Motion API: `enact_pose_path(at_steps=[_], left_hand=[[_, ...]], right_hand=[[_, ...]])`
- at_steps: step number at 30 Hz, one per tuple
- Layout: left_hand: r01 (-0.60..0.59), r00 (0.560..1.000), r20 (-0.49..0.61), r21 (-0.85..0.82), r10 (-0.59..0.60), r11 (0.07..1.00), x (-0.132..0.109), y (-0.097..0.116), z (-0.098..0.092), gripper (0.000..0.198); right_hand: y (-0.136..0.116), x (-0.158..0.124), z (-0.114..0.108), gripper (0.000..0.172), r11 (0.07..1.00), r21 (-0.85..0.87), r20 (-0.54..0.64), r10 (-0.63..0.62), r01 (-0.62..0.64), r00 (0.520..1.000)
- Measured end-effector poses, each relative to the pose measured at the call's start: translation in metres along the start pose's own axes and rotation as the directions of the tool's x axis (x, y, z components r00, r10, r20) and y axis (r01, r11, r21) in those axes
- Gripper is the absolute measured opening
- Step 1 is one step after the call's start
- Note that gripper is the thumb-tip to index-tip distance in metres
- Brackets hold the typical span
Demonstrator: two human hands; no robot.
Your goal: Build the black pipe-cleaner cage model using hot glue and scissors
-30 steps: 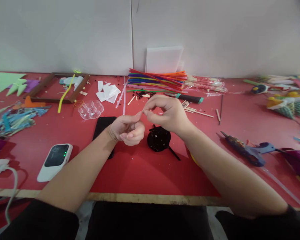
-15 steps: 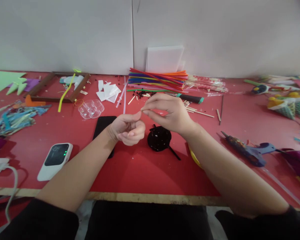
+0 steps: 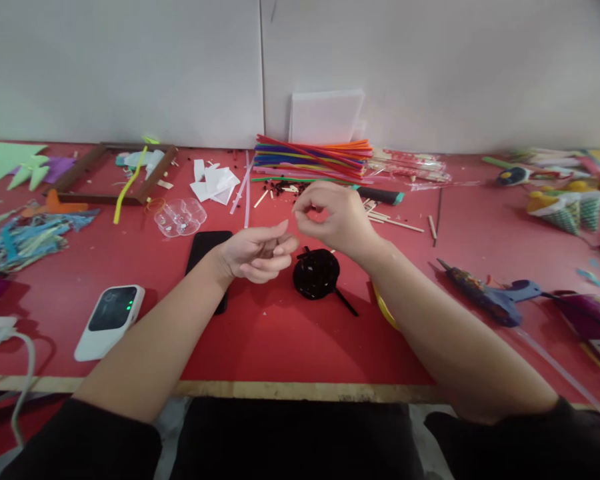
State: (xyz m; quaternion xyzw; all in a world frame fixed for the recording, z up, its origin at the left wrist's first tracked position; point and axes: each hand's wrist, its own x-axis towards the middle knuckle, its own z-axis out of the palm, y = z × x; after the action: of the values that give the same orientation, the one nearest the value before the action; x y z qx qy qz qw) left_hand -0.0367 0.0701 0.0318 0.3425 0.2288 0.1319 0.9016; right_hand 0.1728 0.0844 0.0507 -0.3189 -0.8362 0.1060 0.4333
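Over the middle of the red table (image 3: pixel 240 353) my left hand (image 3: pixel 260 255) is turned partly up, its thumb stretched out and its fingers loosely bent, with nothing visible in it. Just right of it and slightly higher, my right hand (image 3: pixel 337 217) pinches thumb and forefinger together in a ring; anything between those tips is too small to make out. A small gap separates the two hands. Below my right hand lies a round black piece (image 3: pixel 316 275) with pale specks on it and thin black strips sticking out. A black phone (image 3: pixel 205 250) lies partly under my left wrist.
Behind the hands lie a bundle of coloured pipe cleaners (image 3: pixel 313 160), dark beads (image 3: pixel 283 188) and a dark-handled tool (image 3: pixel 380 195). A glue gun (image 3: pixel 495 293) rests at right. To the left are a white device (image 3: pixel 111 320), a clear plastic tray (image 3: pixel 180 217) and a brown frame (image 3: pixel 97 198).
My hands were touching at the fingertips and have come slightly apart. My right fingers have curled into a ring, while my left fingers have loosened a little.
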Motion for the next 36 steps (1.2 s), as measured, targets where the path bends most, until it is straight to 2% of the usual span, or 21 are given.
enact_pose_path(at_steps=[2,3,5,7,9,11,13,14,16,18,19,21,24,27,30,31,33,36], left_hand=[[-0.154,0.984,-0.092,-0.025,0.151,0.988,0.003,-0.001,0.003,0.041],[-0.238,0.963,-0.139,-0.04,0.231,0.97,0.004,-0.001,0.003,0.03],[-0.387,0.904,-0.226,-0.069,0.363,0.92,0.008,-0.001,0.001,0.013],[-0.508,0.83,-0.315,-0.087,0.46,0.857,0.012,0.0,-0.003,0.008],[-0.587,0.761,-0.398,-0.083,0.513,0.805,0.014,0.001,-0.006,0.008],[-0.638,0.687,-0.48,-0.039,0.546,0.769,0.015,0.002,-0.007,0.012],[-0.654,0.614,-0.544,0.055,0.572,0.755,0.016,0.002,-0.006,0.016],[-0.644,0.588,-0.561,0.111,0.583,0.757,0.017,0.002,-0.006,0.02],[-0.61,0.566,-0.57,0.196,0.596,0.767,0.019,0.0,-0.006,0.04],[-0.554,0.581,-0.545,0.279,0.604,0.785,0.022,-0.004,-0.007,0.062],[-0.518,0.6,-0.518,0.329,0.61,0.789,0.024,-0.007,-0.007,0.068],[-0.451,0.64,-0.443,0.446,0.628,0.773,0.027,-0.013,-0.007,0.069],[-0.403,0.684,-0.343,0.558,0.644,0.726,0.03,-0.022,-0.006,0.066],[-0.392,0.734,-0.268,0.584,0.625,0.711,0.028,-0.027,-0.003,0.069],[-0.361,0.826,-0.158,0.588,0.54,0.724,0.02,-0.028,0.0,0.084],[-0.359,0.843,-0.122,0.597,0.523,0.717,0.017,-0.028,0.001,0.088],[-0.365,0.86,-0.078,0.596,0.504,0.715,0.013,-0.027,0.005,0.087],[-0.408,0.853,-0.076,0.52,0.517,0.75,0.012,-0.026,0.008,0.074]], right_hand=[[0.005,0.002,-0.001,0.012,0.987,-0.035,-0.041,0.156,-0.158,0.987],[0.008,0.003,-0.002,0.016,0.97,-0.057,-0.061,0.235,-0.238,0.97],[0.013,0.003,-0.005,0.026,0.926,-0.106,-0.082,0.355,-0.362,0.931],[0.017,0.0,-0.008,0.029,0.896,-0.121,-0.053,0.424,-0.427,0.904],[0.015,-0.007,-0.011,0.019,0.893,-0.063,0.017,0.447,-0.446,0.894],[0.008,-0.018,-0.014,0.044,0.896,0.051,0.085,0.437,-0.442,0.895],[-0.005,-0.033,-0.017,0.055,0.892,0.135,0.144,0.413,-0.431,0.899],[-0.013,-0.041,-0.02,0.058,0.892,0.146,0.174,0.402,-0.427,0.899],[-0.028,-0.055,-0.024,0.07,0.919,0.073,0.234,0.363,-0.389,0.902],[-0.04,-0.066,-0.028,0.08,0.945,-0.051,0.25,0.325,-0.323,0.912],[-0.043,-0.071,-0.028,0.078,0.952,-0.095,0.248,0.307,-0.292,0.919],[-0.045,-0.078,-0.028,0.061,0.959,-0.118,0.231,0.281,-0.259,0.932],[-0.039,-0.086,-0.023,0.044,0.952,-0.035,0.103,0.305,-0.303,0.947],[-0.032,-0.094,-0.017,0.047,0.937,0.073,-0.047,0.346,-0.343,0.937],[-0.032,-0.097,-0.013,0.051,0.958,0.125,-0.088,0.27,-0.259,0.959],[-0.033,-0.097,-0.013,0.052,0.969,0.127,-0.099,0.227,-0.214,0.969],[-0.036,-0.096,-0.013,0.054,0.982,0.123,-0.116,0.155,-0.141,0.981],[-0.038,-0.095,-0.013,0.056,0.987,0.117,-0.114,0.125,-0.111,0.986]])
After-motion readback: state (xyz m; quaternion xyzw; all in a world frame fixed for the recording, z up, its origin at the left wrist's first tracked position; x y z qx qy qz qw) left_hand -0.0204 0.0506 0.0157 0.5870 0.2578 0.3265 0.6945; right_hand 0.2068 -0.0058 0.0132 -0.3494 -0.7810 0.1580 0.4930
